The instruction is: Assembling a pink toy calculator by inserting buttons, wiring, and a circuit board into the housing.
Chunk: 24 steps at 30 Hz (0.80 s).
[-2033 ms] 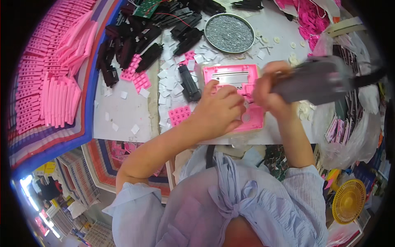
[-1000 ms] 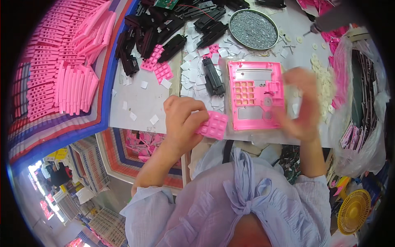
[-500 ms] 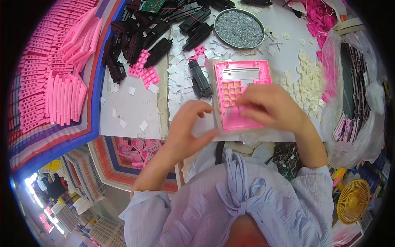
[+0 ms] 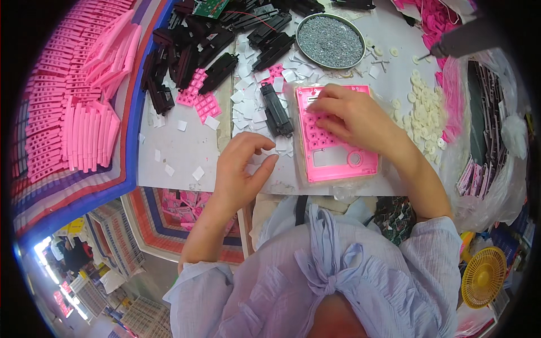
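A pink plastic casing [image 4: 366,170], open side up, lies on a clear-wrapped pad before me. It has a window and a round ring near its front edge. Over its keypad area sits a pink keypad [image 4: 319,137] with small dark dots. My right hand [image 4: 355,115] reaches over the casing from the right, its bent fingertips closed at the keypad's upper part; the hand hides the casing's middle and upper right. To the left of the casing, my left hand [image 4: 239,169] hovers empty, thumb and fingers apart. Beyond it lies a black plastic part [image 4: 276,111].
Black parts [image 4: 191,50] are heaped at the back left, beside loose pink keypads [image 4: 207,106] and white squares [image 4: 242,104]. Behind the casing is a round tray of screws [image 4: 331,40]. White discs [image 4: 425,112] lie right; a dark screwdriver-like tool [image 4: 462,39] hangs above them.
The pink keypad now covers the casing's earlier bare key openings. My right hand has moved up and left; my left hand has drawn slightly left. The dark tool has come into view at upper right.
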Motion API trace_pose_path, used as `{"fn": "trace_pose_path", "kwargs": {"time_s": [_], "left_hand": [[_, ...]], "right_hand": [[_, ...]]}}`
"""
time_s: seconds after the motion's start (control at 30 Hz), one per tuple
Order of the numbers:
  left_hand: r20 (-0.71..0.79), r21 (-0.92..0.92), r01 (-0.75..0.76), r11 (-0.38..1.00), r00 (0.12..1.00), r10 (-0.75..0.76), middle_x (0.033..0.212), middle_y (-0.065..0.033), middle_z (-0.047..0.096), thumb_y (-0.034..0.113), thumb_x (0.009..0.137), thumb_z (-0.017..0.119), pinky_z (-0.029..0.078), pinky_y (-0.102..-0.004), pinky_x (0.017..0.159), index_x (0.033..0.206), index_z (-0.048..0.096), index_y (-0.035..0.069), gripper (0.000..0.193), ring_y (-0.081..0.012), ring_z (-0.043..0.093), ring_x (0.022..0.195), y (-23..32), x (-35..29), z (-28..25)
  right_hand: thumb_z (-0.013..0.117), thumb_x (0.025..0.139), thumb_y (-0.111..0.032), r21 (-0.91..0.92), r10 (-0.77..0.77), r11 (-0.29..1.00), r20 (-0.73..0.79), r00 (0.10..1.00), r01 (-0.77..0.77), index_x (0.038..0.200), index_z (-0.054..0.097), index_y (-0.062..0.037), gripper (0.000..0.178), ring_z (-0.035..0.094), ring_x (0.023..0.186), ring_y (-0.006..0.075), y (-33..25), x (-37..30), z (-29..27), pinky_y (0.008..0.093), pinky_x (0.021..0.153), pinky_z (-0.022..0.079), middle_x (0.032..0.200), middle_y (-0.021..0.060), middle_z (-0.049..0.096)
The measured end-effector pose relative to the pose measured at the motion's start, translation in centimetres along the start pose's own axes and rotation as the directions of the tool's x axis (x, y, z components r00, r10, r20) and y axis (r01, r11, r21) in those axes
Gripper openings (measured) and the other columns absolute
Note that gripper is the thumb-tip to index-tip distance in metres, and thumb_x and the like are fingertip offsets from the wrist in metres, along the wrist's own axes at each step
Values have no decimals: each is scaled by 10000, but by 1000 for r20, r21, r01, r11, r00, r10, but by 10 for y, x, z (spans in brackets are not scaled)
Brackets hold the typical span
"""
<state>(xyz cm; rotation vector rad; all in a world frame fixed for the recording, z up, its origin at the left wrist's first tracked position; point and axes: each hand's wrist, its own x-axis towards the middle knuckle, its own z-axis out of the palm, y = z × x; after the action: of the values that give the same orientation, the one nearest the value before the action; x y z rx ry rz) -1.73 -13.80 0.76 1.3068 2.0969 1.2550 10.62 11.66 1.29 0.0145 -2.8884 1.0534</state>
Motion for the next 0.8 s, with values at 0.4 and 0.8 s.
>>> {"fn": "trace_pose_path", "kwargs": {"time_s": [0.4,0.8], "left_hand": [[-281,346,104,933,960,-3,836,-102,676,114,846,721,498,-334,677,912,688,12,127,-221,615,716,-37,61,-96],[-482,604,623,498,782,-394,1136,-228,711,809,747,613,514,-466,906,1102,738,3,889,-378,682,1075,-108,297,-99]], "right_hand": [[716,745,-614,-364,30,930,191,981,43,1498,376,42,1056,172,1535,379,-49,-50,35,636,1191,132,1613,210,287],[756,749,-549,-405,46,913,226,973,51,1495,364,51,1035,185,1528,378,-51,-50,30,625,1192,165,1616,221,265]]}}
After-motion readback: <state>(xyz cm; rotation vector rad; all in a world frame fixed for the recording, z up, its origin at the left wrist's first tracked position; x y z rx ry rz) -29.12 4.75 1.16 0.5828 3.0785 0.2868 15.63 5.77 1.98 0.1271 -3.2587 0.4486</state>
